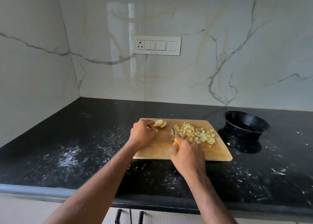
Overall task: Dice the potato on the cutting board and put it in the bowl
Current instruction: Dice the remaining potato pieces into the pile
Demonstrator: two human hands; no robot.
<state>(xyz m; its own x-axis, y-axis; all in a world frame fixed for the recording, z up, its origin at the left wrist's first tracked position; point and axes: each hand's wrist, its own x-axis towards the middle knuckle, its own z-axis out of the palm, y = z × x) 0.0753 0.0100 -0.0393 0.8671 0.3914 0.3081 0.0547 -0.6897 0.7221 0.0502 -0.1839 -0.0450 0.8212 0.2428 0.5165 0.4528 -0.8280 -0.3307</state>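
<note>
1. Remaining potato slices (160, 123) lie at the wooden cutting board (169, 151)'s 11 o'clock corner, pinched by the left hand (142, 134); likely firm, damp and slippery.
2. The right hand (187, 156) grips a yellow-handled knife (173, 129).
3. Small pale dice (196, 133) are heaped at 2 o'clock.
4. A black round bowl (246, 124) sits at 3 o'clock on the speckled counter (84, 147).

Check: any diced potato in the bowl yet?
No, the black bowl looks empty; the diced potato sits piled on the cutting board.
</note>
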